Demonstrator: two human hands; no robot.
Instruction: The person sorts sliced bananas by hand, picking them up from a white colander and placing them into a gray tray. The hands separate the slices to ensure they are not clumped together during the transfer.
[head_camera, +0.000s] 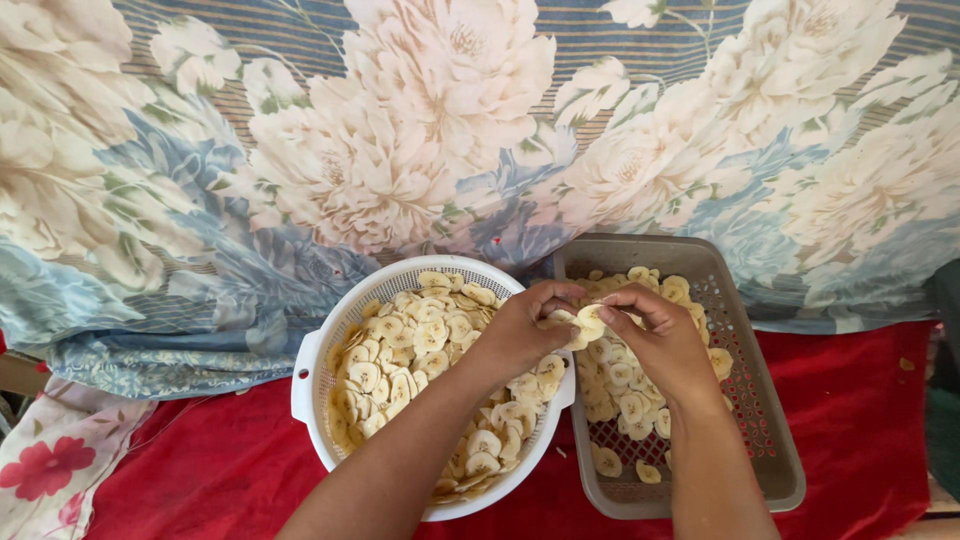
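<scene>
Above the white colander's (320, 352) right rim, both hands met in the air. The left hand (520, 330) and the right hand (655, 340) each pinched the same small clump of pale yellow banana slices (583, 325), so both grips were closed on it, fingertips pressed to the edges as if prising stuck rounds apart. The clump hung just over the seam between the colander and the grey plastic tray (770, 440) to its right.

The colander was heaped with slices; the tray, just beside it, carried a thinner layer gathered toward the colander's side, with much of its perforated floor bare. Both stood on a red cloth (860, 420), and behind the colander a large floral fabric (330, 160) lay spread.

Judging from how things stood, the thin rounds looked brittle, and a hard pull could snap one rather than part it. Held over the gap, a freed slice might also slip between the two vessels onto the red cloth; one loose fragment seemed to lie there beside the colander.
</scene>
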